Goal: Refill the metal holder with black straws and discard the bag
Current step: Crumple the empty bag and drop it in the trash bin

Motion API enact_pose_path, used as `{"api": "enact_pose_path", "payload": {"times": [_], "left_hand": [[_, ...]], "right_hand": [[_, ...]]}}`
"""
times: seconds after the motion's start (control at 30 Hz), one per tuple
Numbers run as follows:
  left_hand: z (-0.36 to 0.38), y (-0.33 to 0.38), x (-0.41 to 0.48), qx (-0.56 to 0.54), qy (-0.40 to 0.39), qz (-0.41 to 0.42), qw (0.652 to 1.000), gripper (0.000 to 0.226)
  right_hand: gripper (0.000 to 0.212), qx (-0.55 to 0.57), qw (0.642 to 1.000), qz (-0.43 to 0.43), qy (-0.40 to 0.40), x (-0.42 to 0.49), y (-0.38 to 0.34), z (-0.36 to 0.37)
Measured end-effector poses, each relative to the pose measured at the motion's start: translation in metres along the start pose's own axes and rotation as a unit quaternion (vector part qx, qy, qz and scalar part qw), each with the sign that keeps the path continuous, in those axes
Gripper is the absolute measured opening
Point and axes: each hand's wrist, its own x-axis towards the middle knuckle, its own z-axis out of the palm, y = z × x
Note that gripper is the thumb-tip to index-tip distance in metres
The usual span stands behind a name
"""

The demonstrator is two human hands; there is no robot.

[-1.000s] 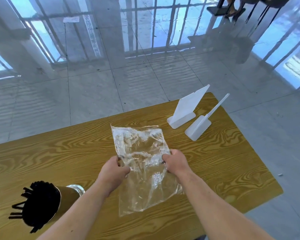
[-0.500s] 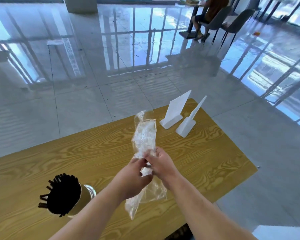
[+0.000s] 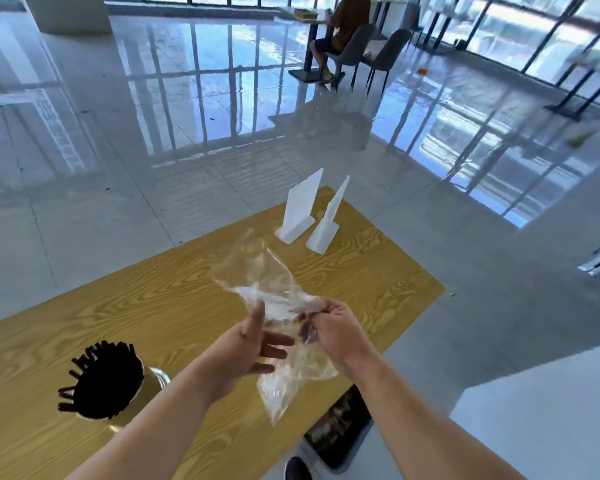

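Note:
A crumpled clear plastic bag (image 3: pixel 264 282) hangs in the air above the wooden table (image 3: pixel 146 306). My right hand (image 3: pixel 336 329) pinches its middle. My left hand (image 3: pixel 246 348) has its fingers spread against the bag's left side, thumb up, not closed on it. The bag looks empty. At the near left of the table stands the metal holder (image 3: pixel 153 379), packed with black straws (image 3: pixel 103 379) that fan out over its rim.
Two white plastic sign stands (image 3: pixel 300 211) (image 3: pixel 326 223) sit at the table's far right. A dark bin (image 3: pixel 340 427) shows on the floor under the table's near edge, by my shoe. A seated person, chairs and tables are far off on the glossy floor.
The bag went from lying flat on the table to lifted and bunched. My left hand has opened off it while my right still grips it. My view has tilted up and right.

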Motion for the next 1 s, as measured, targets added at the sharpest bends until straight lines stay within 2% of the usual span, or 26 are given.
{"api": "enact_pose_path", "payload": {"times": [0.07, 0.1, 0.2, 0.23, 0.3, 0.37, 0.47, 0.57, 0.63, 0.7, 0.77, 0.83, 0.9, 1.0], "left_hand": [[0.013, 0.001, 0.002, -0.053, -0.016, -0.012, 0.998, 0.110], [0.021, 0.003, 0.004, -0.055, -0.021, -0.020, 0.998, 0.105], [0.041, 0.008, 0.013, 0.027, -0.009, -0.028, 0.999, 0.050], [0.048, 0.009, 0.018, 0.054, -0.013, -0.036, 0.998, 0.041], [0.061, 0.010, 0.027, 0.071, -0.020, -0.044, 0.996, 0.044], [0.078, 0.011, 0.038, 0.090, -0.014, -0.028, 0.995, 0.034], [0.107, 0.008, 0.054, 0.117, 0.024, 0.027, 0.992, 0.019], [0.135, 0.002, 0.069, 0.115, 0.061, 0.047, 0.990, 0.017], [0.154, 0.000, 0.079, 0.135, 0.088, 0.071, 0.984, 0.021], [0.170, -0.002, 0.091, 0.144, 0.113, 0.099, 0.978, 0.025], [0.182, -0.006, 0.104, 0.127, 0.118, 0.112, 0.978, 0.028], [0.194, -0.014, 0.114, 0.156, 0.116, 0.124, 0.973, 0.034], [0.207, -0.026, 0.121, 0.199, 0.115, 0.135, 0.964, 0.037], [0.224, -0.043, 0.132, 0.209, 0.117, 0.126, 0.963, 0.038]], "right_hand": [[0.044, 0.010, 1.000, 0.001, 0.015, -0.006, 0.000, -0.012], [0.047, 0.015, 1.000, 0.001, 0.025, -0.010, 0.000, -0.018], [0.037, 0.033, 0.999, -0.012, 0.039, -0.018, -0.001, -0.037], [0.032, 0.038, 0.998, -0.014, 0.037, -0.021, -0.001, -0.044], [0.034, 0.065, 0.997, -0.006, 0.029, -0.025, 0.001, -0.054], [0.040, 0.115, 0.993, -0.001, 0.017, -0.030, 0.006, -0.067], [0.032, 0.195, 0.980, 0.009, 0.040, -0.036, 0.014, -0.094], [0.039, 0.196, 0.975, 0.008, 0.103, -0.041, 0.027, -0.126], [0.036, 0.205, 0.971, 0.028, 0.124, -0.047, 0.036, -0.146], [0.043, 0.212, 0.968, 0.087, 0.103, -0.054, 0.046, -0.165], [0.064, 0.250, 0.957, 0.137, 0.049, -0.060, 0.057, -0.180], [0.071, 0.289, 0.950, 0.120, 0.005, -0.061, 0.067, -0.189], [0.066, 0.299, 0.950, 0.095, 0.010, -0.058, 0.070, -0.193], [0.046, 0.220, 0.969, 0.081, 0.073, -0.046, 0.077, -0.198]]}}
